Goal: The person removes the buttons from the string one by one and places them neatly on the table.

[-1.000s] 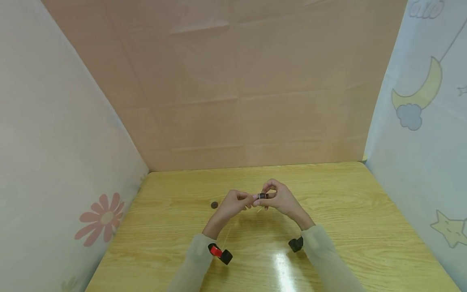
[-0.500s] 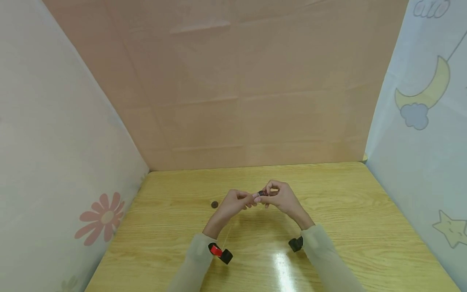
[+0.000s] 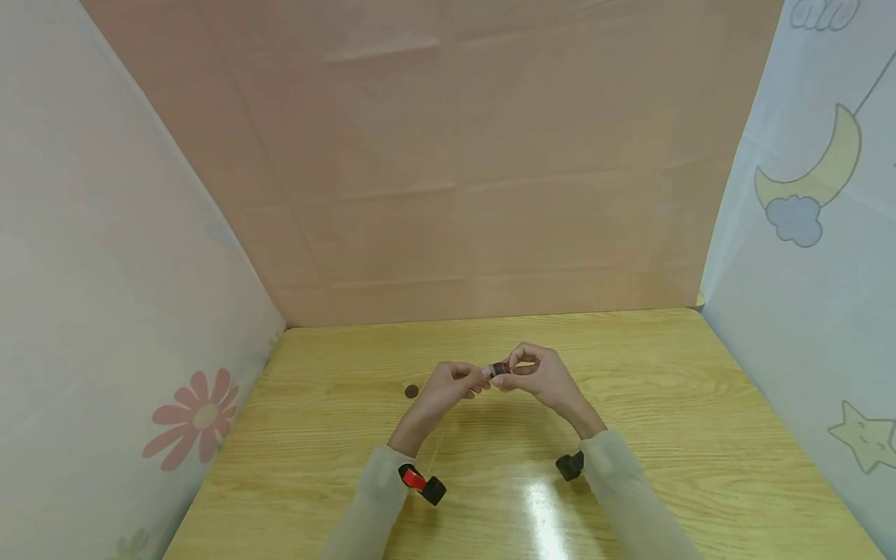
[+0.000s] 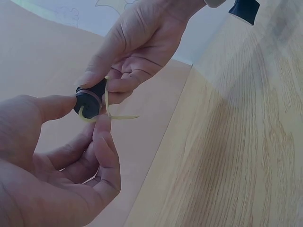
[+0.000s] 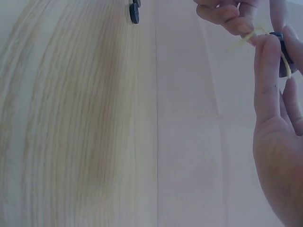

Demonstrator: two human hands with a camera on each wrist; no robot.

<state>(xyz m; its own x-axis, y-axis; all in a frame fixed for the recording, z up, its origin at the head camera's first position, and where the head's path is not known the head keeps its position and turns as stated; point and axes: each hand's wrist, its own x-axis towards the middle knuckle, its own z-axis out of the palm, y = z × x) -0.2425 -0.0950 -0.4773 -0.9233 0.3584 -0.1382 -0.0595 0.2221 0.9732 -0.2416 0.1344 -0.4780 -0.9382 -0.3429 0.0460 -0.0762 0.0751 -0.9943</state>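
Between the two hands, above the table, is a short dark cylinder (image 3: 500, 369), which looks like a stack of dark discs; in the left wrist view the cylinder (image 4: 88, 105) shows its round end, with a thin yellow cord (image 4: 107, 100) coming out of it and running across its side. My left hand (image 3: 442, 392) pinches the end of the cylinder and the cord with thumb and fingertips. My right hand (image 3: 549, 381) grips the other end between thumb and fingers. The right wrist view shows the cord's loose end (image 5: 241, 42) beside the fingers.
A dark round disc (image 3: 411, 391) lies on the wooden table (image 3: 336, 467), left of the left hand. Black wrist devices (image 3: 433, 490) hang at both sleeves, the left with a red part. Decorated sheets stand at the left, back and right of the table.
The dark cylinder has tilted, its right end moving up slightly, and more of its dark side shows between the hands. Both hands keep their hold, with small shifts of the right fingers.
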